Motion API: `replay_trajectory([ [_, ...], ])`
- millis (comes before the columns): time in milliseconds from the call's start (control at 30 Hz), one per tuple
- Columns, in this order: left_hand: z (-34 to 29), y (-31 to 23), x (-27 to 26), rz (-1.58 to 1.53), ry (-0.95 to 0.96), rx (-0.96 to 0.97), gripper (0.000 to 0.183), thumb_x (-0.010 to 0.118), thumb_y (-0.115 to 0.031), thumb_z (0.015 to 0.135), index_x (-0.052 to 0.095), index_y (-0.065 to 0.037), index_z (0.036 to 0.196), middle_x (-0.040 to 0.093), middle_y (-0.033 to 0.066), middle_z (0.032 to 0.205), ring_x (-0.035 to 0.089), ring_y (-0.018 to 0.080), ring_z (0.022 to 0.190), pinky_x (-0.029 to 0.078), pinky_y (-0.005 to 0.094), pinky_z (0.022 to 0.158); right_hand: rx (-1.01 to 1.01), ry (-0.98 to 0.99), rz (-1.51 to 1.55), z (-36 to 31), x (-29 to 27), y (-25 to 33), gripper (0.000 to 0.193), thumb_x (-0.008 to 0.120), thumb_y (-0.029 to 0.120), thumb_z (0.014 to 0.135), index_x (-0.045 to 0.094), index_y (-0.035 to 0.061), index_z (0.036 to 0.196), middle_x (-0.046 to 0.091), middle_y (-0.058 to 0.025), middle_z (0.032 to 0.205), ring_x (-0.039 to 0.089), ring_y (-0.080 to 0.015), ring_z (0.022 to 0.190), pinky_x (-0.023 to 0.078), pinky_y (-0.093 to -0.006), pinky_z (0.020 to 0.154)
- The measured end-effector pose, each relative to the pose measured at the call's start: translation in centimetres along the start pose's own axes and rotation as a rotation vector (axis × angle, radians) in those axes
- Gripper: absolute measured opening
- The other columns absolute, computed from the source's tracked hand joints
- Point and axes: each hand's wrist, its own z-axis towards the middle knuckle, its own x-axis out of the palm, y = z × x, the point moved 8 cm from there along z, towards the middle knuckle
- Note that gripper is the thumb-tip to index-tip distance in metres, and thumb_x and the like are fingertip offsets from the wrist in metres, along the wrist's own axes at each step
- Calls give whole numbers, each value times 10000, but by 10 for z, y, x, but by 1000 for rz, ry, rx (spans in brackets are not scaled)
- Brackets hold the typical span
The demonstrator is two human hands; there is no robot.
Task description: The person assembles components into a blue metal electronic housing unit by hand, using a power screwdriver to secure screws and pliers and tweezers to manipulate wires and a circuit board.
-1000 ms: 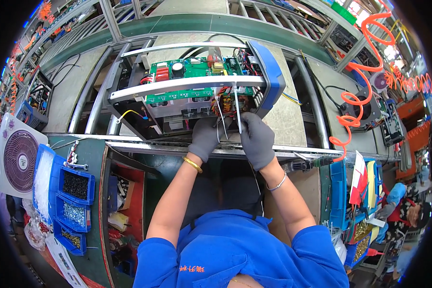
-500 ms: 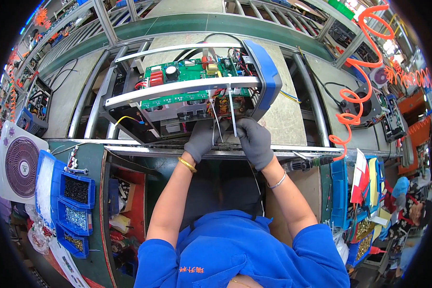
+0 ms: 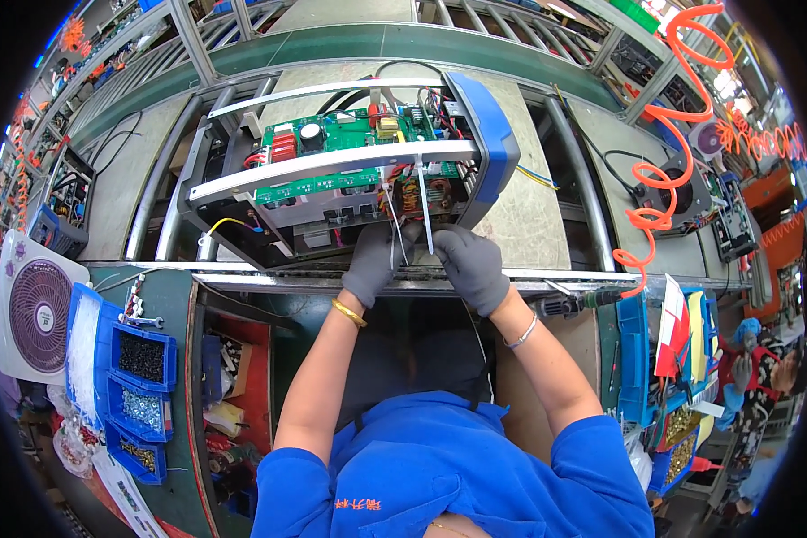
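An opened machine [image 3: 332,182] with a blue end panel [image 3: 489,134], metal rails and a green circuit board [image 3: 336,139] lies in front of me. Two white cable ties hang at its near side: a broad one [image 3: 424,202] from the front rail and a thinner one [image 3: 394,211] to its left. My left hand [image 3: 372,262], grey-gloved, is closed at the machine's lower edge, next to the thin tie. Close by on the right, my gloved right hand [image 3: 473,267] pinches near the broad tie's lower end. What the fingertips grip is too small or hidden to name.
Metal rollers [image 3: 583,184] flank the board under the machine. Blue bins of screws [image 3: 143,359] and a fan [image 3: 43,305] stand at left. An orange coiled hose [image 3: 659,179] hangs at right, leading to a power tool [image 3: 569,303] at the bench edge. More blue bins [image 3: 635,359] sit at right.
The machine has shifted slightly to the left, and the hanging ties with it. Both hands stay at its near lower edge, fingers closed, with only small movements.
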Motion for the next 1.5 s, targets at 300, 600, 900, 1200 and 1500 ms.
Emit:
replay_trajectory([
  [300,-4,0,0,24,-108,157,436,695,-413,938,713,15,1023,720,223,888,700,395,821,520,439,720,42,54,-164,-4,25,-13,126,637,126,882,620,167,999,702,-25,982,714,-262,815,550,-373,602],
  [600,-29,-6,-11,-24,-68,97,406,530,-388,1027,620,8,1043,659,215,819,659,399,808,486,465,704,156,-2,129,-15,-18,4,173,723,117,883,652,61,1030,696,-128,961,699,-325,821,556,-387,679],
  [900,-31,18,-1,269,17,-2,326,485,-274,1018,649,7,1009,676,254,898,643,455,853,508,504,794,430,-38,219,-47,-45,-8,141,705,121,918,665,58,1038,710,-133,964,718,-271,830,562,-341,696],
  [1200,-113,-51,-68,-39,-104,54,308,570,-162,1018,661,-61,1294,680,66,782,664,148,720,520,321,666,687,-98,150,-24,-41,-38,613,780,265,873,495,59,1375,704,-77,876,680,-213,674,516,-351,602],
  [1500,-140,-5,-252,-310,-925,-18,329,536,-203,1053,626,33,1265,623,17,851,505,76,710,420,241,652,725,-161,-15,-1,-19,-69,713,789,389,850,463,106,1417,626,-66,736,657,-256,647,488,-388,585],
])
